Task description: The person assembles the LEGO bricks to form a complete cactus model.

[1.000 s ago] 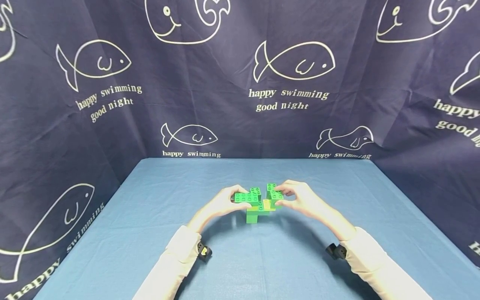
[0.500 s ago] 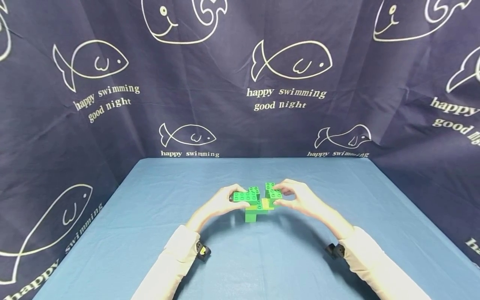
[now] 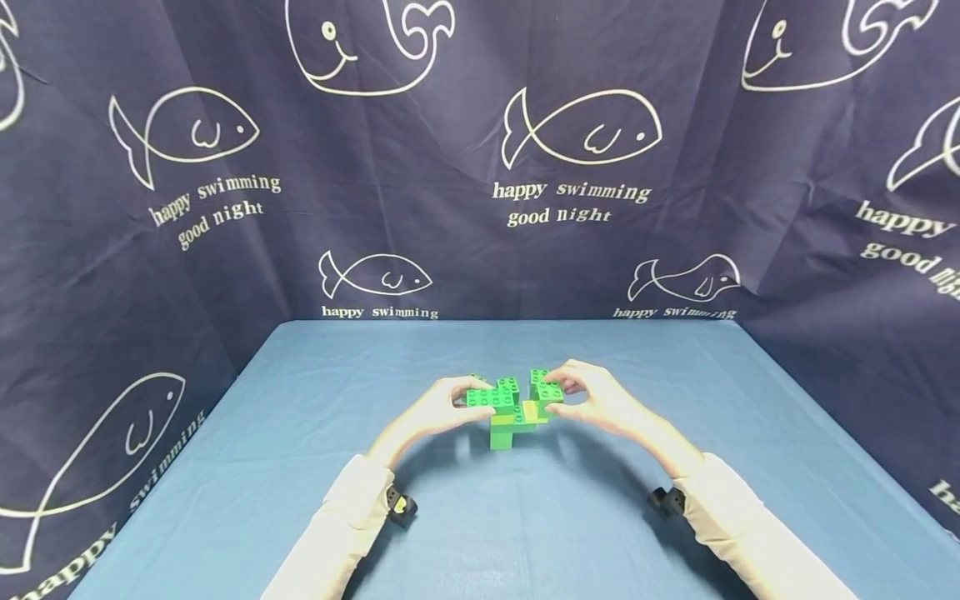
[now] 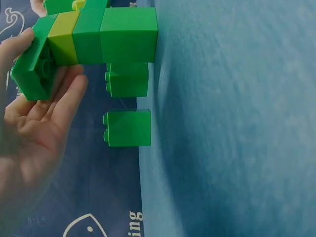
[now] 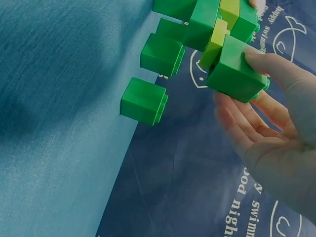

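A toy-brick model made of green and yellow-green building bricks stands on the table between my hands, on a green brick leg. My left hand pinches a long green brick on the model's upper left, thumb in front and fingers behind. My right hand pinches a green brick at the upper right, its thumb pressed on the side in the right wrist view. Low in the middle lies a yellow-green brick. My fingers hide part of the model's back.
Separate green bricks stand on the table close by: one brick shows in the left wrist view, another brick in the right wrist view. Blue cloth covers the table. A dark printed curtain rises behind it.
My left fingers have drawn back slightly to the left, and a bit of green brick now shows behind them. The right hand keeps its pinch. The head view has tilted a little.
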Tool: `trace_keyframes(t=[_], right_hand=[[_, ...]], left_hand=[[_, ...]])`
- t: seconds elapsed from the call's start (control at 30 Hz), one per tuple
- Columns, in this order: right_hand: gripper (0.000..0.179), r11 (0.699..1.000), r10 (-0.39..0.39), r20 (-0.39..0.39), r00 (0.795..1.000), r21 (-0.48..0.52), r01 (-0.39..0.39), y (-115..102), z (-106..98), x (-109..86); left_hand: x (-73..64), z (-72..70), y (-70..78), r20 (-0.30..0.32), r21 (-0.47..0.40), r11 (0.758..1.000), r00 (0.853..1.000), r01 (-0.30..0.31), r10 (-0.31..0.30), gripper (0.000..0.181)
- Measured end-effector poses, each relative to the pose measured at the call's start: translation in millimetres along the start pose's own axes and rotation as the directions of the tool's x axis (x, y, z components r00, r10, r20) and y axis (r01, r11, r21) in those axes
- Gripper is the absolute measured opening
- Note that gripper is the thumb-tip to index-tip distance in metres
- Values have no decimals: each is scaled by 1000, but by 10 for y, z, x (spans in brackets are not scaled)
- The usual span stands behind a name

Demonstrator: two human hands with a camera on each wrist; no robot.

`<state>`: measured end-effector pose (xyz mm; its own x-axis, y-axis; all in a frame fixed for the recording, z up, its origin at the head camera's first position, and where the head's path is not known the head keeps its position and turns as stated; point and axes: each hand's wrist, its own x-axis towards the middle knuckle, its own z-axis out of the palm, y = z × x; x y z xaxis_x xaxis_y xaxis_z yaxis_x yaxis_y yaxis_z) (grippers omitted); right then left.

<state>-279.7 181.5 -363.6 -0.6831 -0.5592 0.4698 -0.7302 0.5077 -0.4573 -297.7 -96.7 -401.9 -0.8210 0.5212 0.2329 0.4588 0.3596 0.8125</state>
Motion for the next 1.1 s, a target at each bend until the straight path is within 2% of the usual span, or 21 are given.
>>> trace_keyframes(t=[0.3,0.53,0.83,1.1], right_hand=[[31,1000,-2,-4,1000,0,2,-16,21,25],[31,1000,-4,-2,1000,8,4,-5,31,21],[34,999,10,3,1000,43,-10,27,32,15],[37,998,19,22,1000,60,-21,58,42,-13]], left_hand=[[1,-27,-34,28,-39,999,1000,0,1,38],[0,-28,-31,7,0,1000,1000,-3,3,38],[15,-21,-31,-2,-100,995,1000,-4,4,29],[8,-6,-21,-3,-94,995,1000,15,-15,28]])
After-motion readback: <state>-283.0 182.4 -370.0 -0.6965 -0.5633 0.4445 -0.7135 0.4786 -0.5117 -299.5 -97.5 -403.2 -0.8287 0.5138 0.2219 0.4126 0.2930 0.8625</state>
